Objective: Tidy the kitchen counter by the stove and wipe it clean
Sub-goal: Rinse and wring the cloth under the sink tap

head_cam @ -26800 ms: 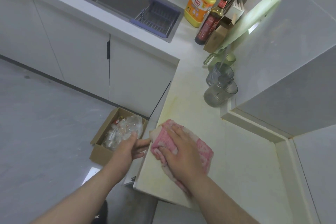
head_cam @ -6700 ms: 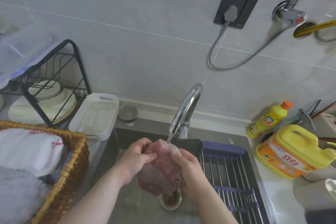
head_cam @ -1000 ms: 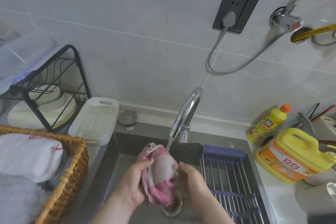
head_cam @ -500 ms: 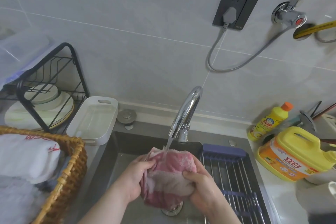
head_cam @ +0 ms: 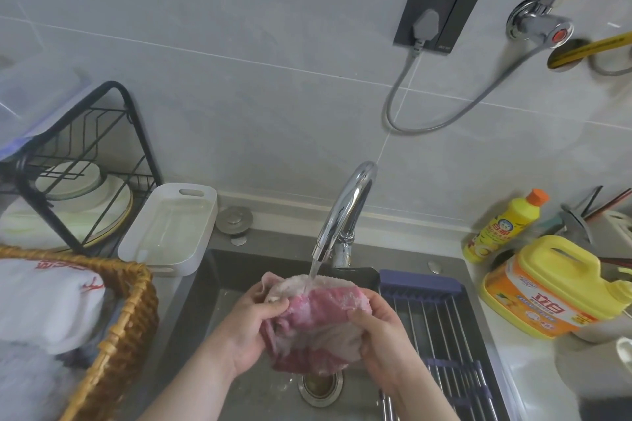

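A wet pink and white cloth (head_cam: 316,321) is bunched up over the steel sink (head_cam: 219,287), right under the running stream from the chrome tap (head_cam: 345,212). My left hand (head_cam: 253,328) grips its left side, thumb on top. My right hand (head_cam: 379,335) grips its right side. Both hands hold it above the drain (head_cam: 319,386). The stove-side counter is out of view.
A purple-framed drain rack (head_cam: 441,318) spans the sink's right half. Two yellow detergent bottles (head_cam: 554,287) stand at right. A white tray (head_cam: 171,229), a black dish rack (head_cam: 78,167) with plates and a wicker basket (head_cam: 113,328) of cloths sit at left.
Over the last second both hands have kept working the cloth under the tap, turning it so more pink shows on top. Earlier the cloth was on the stove-side counter.
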`<state>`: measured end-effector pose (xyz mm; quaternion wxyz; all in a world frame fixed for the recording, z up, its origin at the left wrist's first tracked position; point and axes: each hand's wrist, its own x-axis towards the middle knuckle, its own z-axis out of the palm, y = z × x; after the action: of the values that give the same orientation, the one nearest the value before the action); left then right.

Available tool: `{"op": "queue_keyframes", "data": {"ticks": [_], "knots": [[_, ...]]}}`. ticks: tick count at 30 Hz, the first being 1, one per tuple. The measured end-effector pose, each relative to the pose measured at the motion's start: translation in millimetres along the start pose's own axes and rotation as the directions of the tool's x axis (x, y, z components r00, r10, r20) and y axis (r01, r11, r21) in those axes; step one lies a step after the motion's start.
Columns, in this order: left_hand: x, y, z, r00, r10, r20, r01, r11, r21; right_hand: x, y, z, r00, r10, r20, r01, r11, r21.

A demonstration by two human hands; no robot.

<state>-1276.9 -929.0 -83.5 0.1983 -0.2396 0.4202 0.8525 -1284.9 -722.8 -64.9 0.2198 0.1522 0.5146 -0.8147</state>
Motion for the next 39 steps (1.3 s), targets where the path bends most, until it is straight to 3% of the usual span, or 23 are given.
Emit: {"op": "queue_keyframes", "data": {"ticks": [2, 5, 9, 11, 13, 16, 20, 24, 28, 31, 34, 39], "knots": [[0, 0, -1, 0.999, -0.033, 0.026, 0.034, 0.998, -0.053, 4, 4, -2, 0.998, -0.014, -0.054, 0.012, 1.0, -0.027], [0, -2, 1, 0.998, -0.069, -0.001, 0.069, 0.998, -0.003, 13, 11, 1, 0.985, -0.015, -0.171, 0.005, 0.998, -0.059], [-3, -6, 4, 1.0, -0.013, 0.026, 0.015, 0.997, -0.076, 21, 24, 13, 0.93, -0.1, -0.354, -0.039, 0.93, -0.366], [-6, -9, 6, 1.0, -0.005, 0.002, 0.005, 0.997, -0.071, 14, 26, 25, 0.953, -0.108, -0.284, -0.039, 0.883, -0.468], [-8, -11, 8, 1.0, -0.017, 0.019, 0.018, 0.998, -0.058, 7, 29, 37, 0.99, 0.031, -0.135, -0.08, 0.925, -0.372], [-11, -14, 10, 0.999, -0.036, 0.004, 0.036, 0.997, -0.067, 1, 36, 45, 0.98, 0.193, 0.043, -0.188, 0.978, -0.095], [-13, -12, 13, 0.999, -0.044, 0.03, 0.046, 0.997, -0.059, 9, 49, 39, 0.992, 0.125, -0.019, -0.125, 0.992, 0.007], [-12, -11, 10, 0.999, -0.037, -0.037, 0.034, 0.995, -0.091, 12, 51, 34, 0.984, 0.117, -0.131, -0.113, 0.993, 0.034], [-8, -11, 5, 0.986, 0.016, -0.165, -0.053, 0.974, -0.22, 12, 46, 26, 0.967, 0.201, -0.154, -0.154, 0.949, 0.275], [-14, -5, -1, 0.986, 0.002, -0.168, -0.052, 0.954, -0.296, 14, 39, 13, 0.963, 0.243, -0.118, -0.177, 0.896, 0.407], [-13, -1, -13, 0.985, 0.084, -0.151, -0.097, 0.992, -0.083, 13, 32, 2, 0.965, 0.247, -0.093, -0.185, 0.885, 0.428], [-4, 9, -25, 0.935, 0.216, -0.28, -0.148, 0.958, 0.245, 7, 8, -7, 0.969, 0.178, -0.171, -0.105, 0.924, 0.368]]}}
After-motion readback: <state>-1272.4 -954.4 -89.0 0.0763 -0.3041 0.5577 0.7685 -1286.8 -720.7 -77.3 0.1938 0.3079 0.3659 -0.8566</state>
